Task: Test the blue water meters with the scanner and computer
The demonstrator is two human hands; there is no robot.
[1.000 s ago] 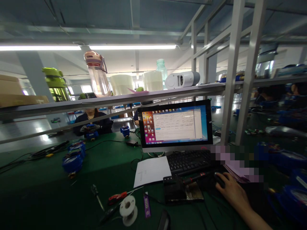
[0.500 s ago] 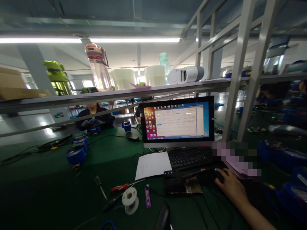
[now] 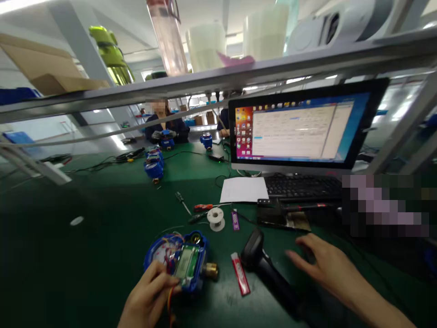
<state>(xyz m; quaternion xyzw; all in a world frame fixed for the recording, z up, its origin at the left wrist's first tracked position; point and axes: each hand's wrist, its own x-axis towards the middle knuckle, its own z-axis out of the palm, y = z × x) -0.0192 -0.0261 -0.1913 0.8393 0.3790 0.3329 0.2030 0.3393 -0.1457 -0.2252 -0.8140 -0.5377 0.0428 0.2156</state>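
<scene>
My left hand is closed at the near edge of an opened blue water meter. Its fingertips are against the green circuit board with a small display, and red and yellow wires hang below them. A brass fitting sticks out at the meter's right side. Over the bench, my right hand is open with fingers apart and nothing in it. A black barcode scanner lies to its left, apart from the fingers. Between meter and scanner is a red-and-white labelled strip.
Behind the hands lie a solder wire spool, a red-handled screwdriver, a purple strip and white paper. A monitor and keyboard stand at right under a shelf. Across the bench, a gloved person holds another blue meter.
My right hand has left the computer mouse and moved nearer, its fingers now apart. My left hand has come into view at the opened meter. The view has tilted down and turned left.
</scene>
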